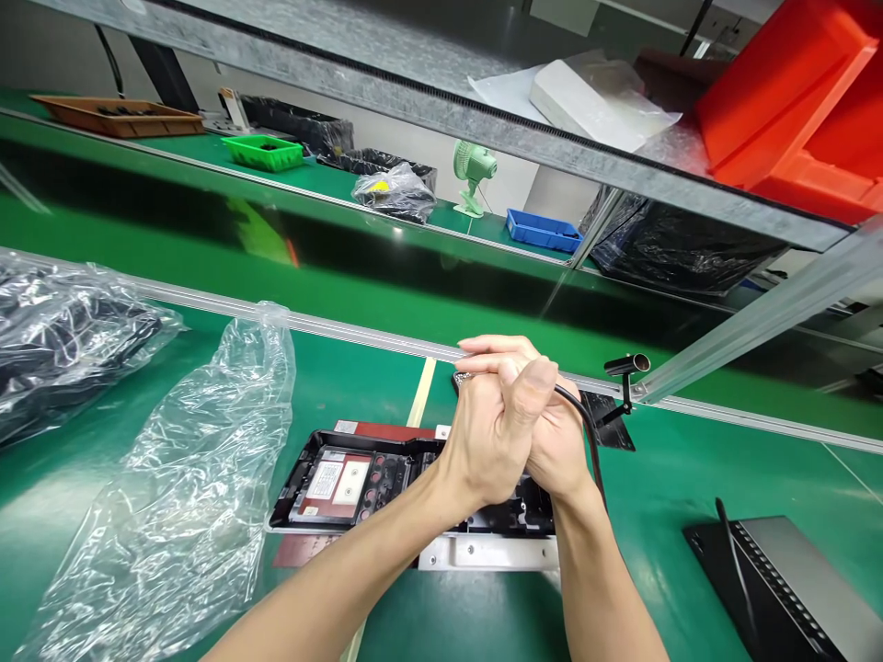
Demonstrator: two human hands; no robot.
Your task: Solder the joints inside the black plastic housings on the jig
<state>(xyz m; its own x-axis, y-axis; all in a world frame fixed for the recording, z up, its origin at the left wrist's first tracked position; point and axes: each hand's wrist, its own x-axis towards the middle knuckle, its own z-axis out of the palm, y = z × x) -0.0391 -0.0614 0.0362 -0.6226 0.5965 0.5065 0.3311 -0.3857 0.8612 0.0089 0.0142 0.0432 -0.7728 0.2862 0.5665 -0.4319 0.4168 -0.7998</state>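
Above the right part of a black tray-like housing (290, 496), my left hand (493, 428) and my right hand (558, 432) are pressed together, the left in front. A black cable (591, 432) comes out of my hands on the right and runs down past my right wrist. What the fingers close round is mostly hidden. Inside the housing, on its left, lie a reddish plate (314, 506) with white labels and a row of round holes. The housing rests on a fixture with a white block (489, 553) along its near edge.
Clear plastic bags (186, 487) lie on the left. A small black holder (626, 372) stands behind my hands on the right. A black and grey panel (786, 579) lies at the lower right. Overhead runs a metal shelf (414, 92) with a red bin (786, 101).
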